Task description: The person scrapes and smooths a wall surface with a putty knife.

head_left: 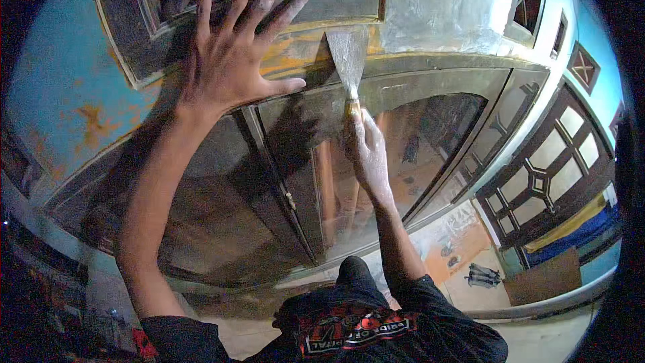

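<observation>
My right hand grips the handle of a putty knife. Its broad metal blade points up and lies against the strip of wall above the window frame, where orange-yellow patches show through. Fingers spread, my left hand is raised to the left of the blade, over the lower edge of the upper frame. Whitish dust coats its fingertips and much of my right hand. Whether the left palm touches the surface, I cannot tell. Below both hands is a dark wooden window frame with glass panes.
Grey-white filler covers the wall at upper right. Blue wall with orange patches lies at left. A dark panelled door, a brown board and a dusty orange sheet on the floor are at right.
</observation>
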